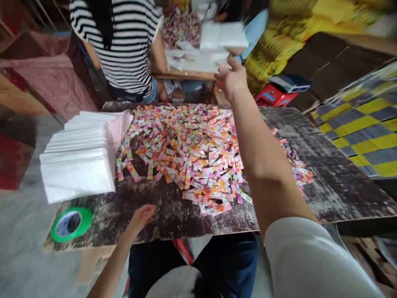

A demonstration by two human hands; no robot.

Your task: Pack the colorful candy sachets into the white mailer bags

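My left hand (143, 217) rests open on the surface (173, 215) near the sachets (189, 153); right hand (231, 76) is raised beyond them, fingers loosely open, empty.

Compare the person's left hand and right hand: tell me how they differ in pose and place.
The left hand rests low on the near edge of the board, while the right hand is raised and stretched far forward, beyond the pile of sachets. The left hand lies flat on the wood; the right hand hangs in the air, touching nothing that shows. Both are bare and hold nothing visible.
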